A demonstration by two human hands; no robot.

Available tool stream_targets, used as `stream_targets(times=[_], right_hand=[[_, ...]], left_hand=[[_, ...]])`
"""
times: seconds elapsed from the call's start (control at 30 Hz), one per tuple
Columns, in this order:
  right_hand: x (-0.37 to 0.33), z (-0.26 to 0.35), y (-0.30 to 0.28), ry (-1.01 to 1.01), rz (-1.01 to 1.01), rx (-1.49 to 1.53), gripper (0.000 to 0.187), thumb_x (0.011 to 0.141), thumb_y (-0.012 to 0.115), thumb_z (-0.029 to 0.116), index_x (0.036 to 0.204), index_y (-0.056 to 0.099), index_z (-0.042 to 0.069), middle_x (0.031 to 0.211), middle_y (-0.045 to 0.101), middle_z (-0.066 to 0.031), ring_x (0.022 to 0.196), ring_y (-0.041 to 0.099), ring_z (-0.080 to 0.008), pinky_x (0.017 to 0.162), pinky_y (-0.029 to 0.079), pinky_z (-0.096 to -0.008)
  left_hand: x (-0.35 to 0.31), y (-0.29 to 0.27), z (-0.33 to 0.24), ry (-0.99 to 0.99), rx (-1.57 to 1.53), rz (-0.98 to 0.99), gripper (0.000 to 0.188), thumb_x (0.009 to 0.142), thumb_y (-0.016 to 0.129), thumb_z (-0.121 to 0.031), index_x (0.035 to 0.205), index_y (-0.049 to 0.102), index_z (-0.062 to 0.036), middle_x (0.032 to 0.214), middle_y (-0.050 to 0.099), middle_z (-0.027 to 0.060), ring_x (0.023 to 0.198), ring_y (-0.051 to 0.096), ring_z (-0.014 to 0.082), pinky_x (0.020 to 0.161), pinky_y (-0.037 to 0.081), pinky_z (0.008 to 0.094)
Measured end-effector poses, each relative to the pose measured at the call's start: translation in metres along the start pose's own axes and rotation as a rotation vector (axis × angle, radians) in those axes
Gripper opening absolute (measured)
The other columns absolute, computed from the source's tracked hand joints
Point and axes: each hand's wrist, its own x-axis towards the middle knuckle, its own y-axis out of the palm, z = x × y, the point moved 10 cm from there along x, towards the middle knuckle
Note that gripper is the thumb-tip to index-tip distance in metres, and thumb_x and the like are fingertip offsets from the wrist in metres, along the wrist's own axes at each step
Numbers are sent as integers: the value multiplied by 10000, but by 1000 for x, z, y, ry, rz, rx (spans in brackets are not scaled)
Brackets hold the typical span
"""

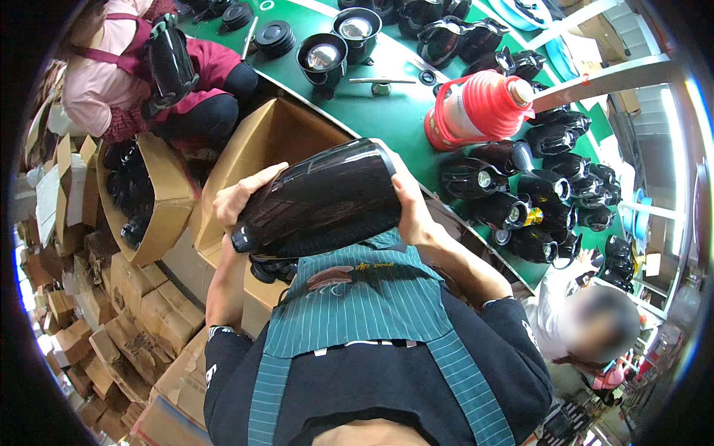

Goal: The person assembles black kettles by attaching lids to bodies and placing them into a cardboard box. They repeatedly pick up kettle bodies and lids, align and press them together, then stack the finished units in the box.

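Note:
Across the front of my apron I hold a large glossy black thermos jug shell (320,199), lying nearly sideways. My left hand (245,197) is closed round its left end, where a small spout-like part sticks out. At its right end, my right hand (410,207) grips the pale rim, thumb along the top edge. The fingers under the shell are hidden. Just beyond it stands an open cardboard box (297,123), whose inside is partly covered by the shell.
A green table (398,111) carries a red thermos (476,111), several black jugs (550,201), stacked black lids (275,37) and a metal-topped tool (381,85). At left, a co-worker (141,82) holds a black jug above a carton (160,201). Flattened cardboard (141,334) lies left; another person (554,312) is right.

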Motion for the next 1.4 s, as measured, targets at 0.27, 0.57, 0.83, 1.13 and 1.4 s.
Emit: stream_targets(times=[0.27, 0.57, 0.83, 1.13, 1.4], right_hand=[[-6, -86, -36, 344, -165, 339, 659, 1058, 457, 623, 1457, 546, 106, 1490, 573, -109, 1271, 606, -211, 1067, 496, -426], [5, 23, 3, -32, -66, -46, 921, 999, 470, 704, 1583, 420, -7, 1551, 483, -165, 1432, 490, -303, 1184, 402, -455], [6, 79, 28, -666, 165, -609, 1025, 916, 498, 800, 1500, 506, -43, 1439, 469, -329, 1315, 514, -440, 1037, 457, -533], [7, 11, 9, -130, -8, 24, 1009, 987, 421, 735, 1619, 306, -43, 1593, 414, -201, 1458, 444, -307, 1226, 329, -435], [-18, -131, -47, 332, -371, 683, 589, 1042, 460, 581, 1322, 624, 90, 1216, 694, -71, 1157, 650, -217, 1052, 523, -413]], left_hand=[[41, 21, -58, 194, 211, 221, 276, 934, 756, -125, 1156, 698, 29, 1096, 793, 222, 969, 803, 317, 830, 653, 389], [-70, 12, 56, -616, -365, 360, 722, 1068, 615, -99, 1693, 253, -99, 1731, 281, 125, 1580, 291, 243, 1302, 248, 413], [-106, 36, 51, -965, -1079, -316, 758, 929, 773, -527, 1504, 519, -104, 1355, 635, 94, 1241, 637, 220, 1082, 503, 364], [-49, -4, -6, -580, -456, -262, 917, 884, 885, -390, 1552, 372, -26, 1374, 585, 141, 1342, 540, 235, 1168, 398, 374], [30, 15, -104, -172, 73, 209, 1409, 650, 996, -452, 1670, 152, 30, 1615, 388, 292, 1452, 489, 422, 1162, 463, 493]])
